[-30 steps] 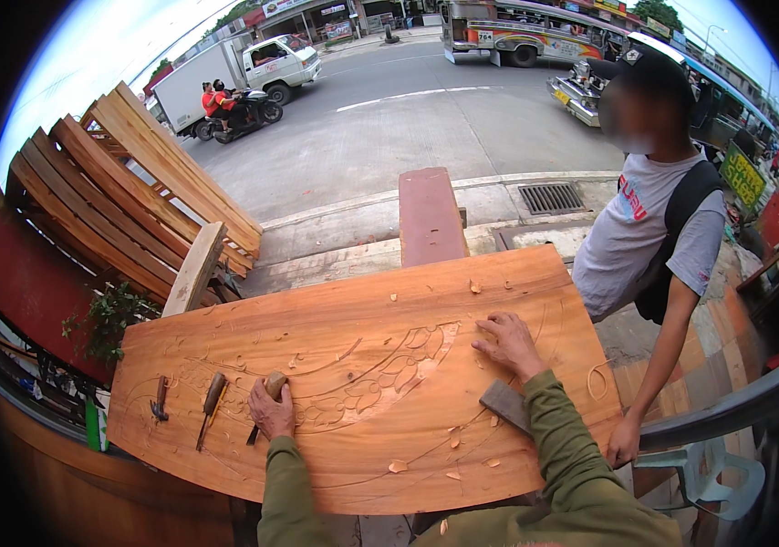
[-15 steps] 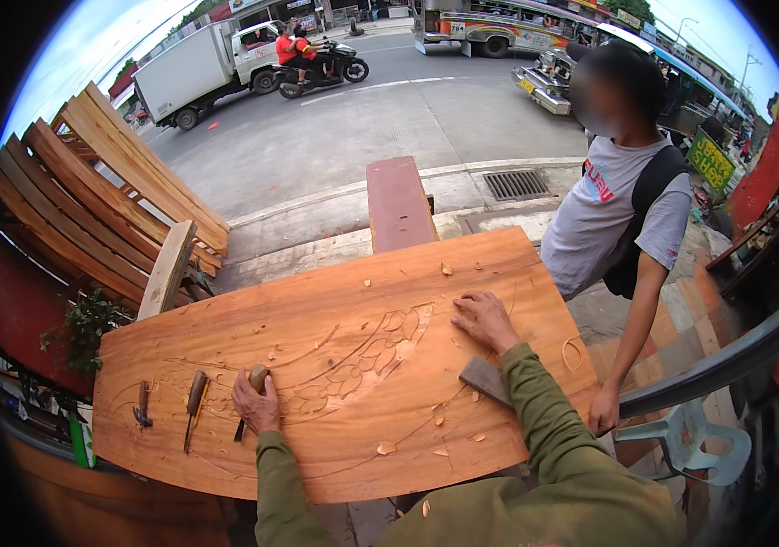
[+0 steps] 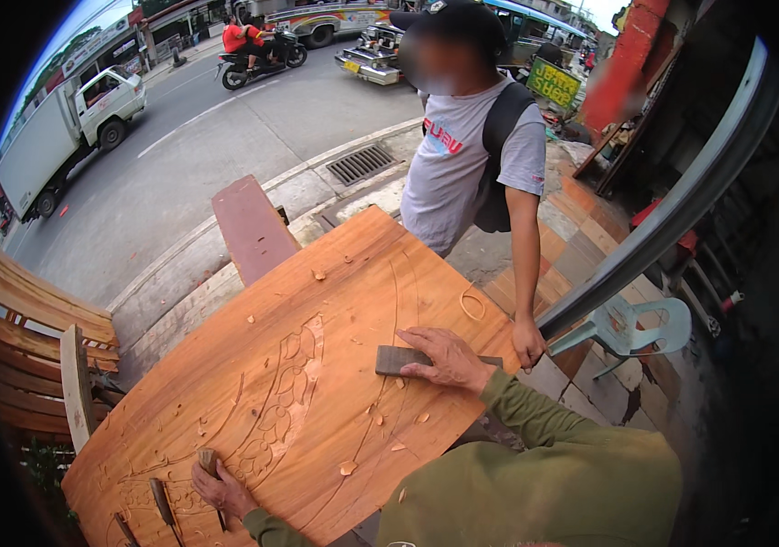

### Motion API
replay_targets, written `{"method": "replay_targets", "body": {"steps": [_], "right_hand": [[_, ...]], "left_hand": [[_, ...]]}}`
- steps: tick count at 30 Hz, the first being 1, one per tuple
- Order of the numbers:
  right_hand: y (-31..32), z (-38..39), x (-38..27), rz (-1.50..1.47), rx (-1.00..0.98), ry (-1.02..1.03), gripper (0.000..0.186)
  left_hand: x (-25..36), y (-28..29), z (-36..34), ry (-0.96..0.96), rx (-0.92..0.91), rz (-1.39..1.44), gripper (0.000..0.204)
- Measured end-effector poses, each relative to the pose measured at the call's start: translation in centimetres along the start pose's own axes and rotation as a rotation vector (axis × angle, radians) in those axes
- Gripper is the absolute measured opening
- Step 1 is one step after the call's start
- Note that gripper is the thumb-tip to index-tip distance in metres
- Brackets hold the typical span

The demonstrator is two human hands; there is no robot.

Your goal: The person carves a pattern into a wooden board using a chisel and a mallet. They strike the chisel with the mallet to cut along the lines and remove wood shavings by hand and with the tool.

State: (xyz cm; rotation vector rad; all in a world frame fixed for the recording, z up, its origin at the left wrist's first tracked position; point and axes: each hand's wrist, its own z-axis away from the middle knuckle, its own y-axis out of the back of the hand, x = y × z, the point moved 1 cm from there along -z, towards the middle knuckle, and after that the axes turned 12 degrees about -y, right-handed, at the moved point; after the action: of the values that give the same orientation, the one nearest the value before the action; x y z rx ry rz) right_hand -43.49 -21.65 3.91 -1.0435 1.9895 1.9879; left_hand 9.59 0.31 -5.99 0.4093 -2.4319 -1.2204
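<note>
A carved wooden panel (image 3: 316,273) with scrolled relief and scattered shavings lies before me. My left hand (image 3: 223,492) grips a short wooden handle (image 3: 208,460) near the carving at lower left. Beside it lie a dark-handled tool (image 3: 160,499) and another tool (image 3: 123,528), partly cut off. My right hand (image 3: 444,360) is on a long dark grey block (image 3: 391,359), fingers over its upper edge and thumb at the near side. Just beyond it, a standing person's hand (image 3: 526,345) rests at the panel's right corner.
Leaning planks (image 3: 34,310) and a beam (image 3: 76,383) stand left. A maroon board (image 3: 253,228) lies beyond the panel. A person (image 3: 462,164) stands right, near a metal rail (image 3: 663,201) and plastic chair (image 3: 627,337). Vehicles pass on the road (image 3: 207,137).
The view has swung rightward. My right hand has moved from bare panel onto the grey block. My left hand stays on the handle. The motorcycle has moved ahead of the truck.
</note>
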Motion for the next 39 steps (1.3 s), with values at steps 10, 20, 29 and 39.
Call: {"method": "replay_targets", "body": {"steps": [10,20,29,39], "right_hand": [[2.3,8.7,4.1,0.264,0.010,-0.312,0.082],[2.4,5.5,2.9,0.188,-0.100,-0.279,0.058],[-0.1,3.3,1.0,-1.119,-0.345,-0.787,0.056],[-1.1,-1.6,0.4,-0.855,-0.354,-0.627,0.042]], "left_hand": [[3.9,2.5,-0.9,-0.058,0.064,-0.125,0.051],[17.8,3.5,-10.1,0.292,0.265,0.991,0.048],[23.2,-3.9,-13.0,0.546,0.273,1.430,0.040],[25.4,-9.7,-16.4,0.513,0.275,1.492,0.042]]}}
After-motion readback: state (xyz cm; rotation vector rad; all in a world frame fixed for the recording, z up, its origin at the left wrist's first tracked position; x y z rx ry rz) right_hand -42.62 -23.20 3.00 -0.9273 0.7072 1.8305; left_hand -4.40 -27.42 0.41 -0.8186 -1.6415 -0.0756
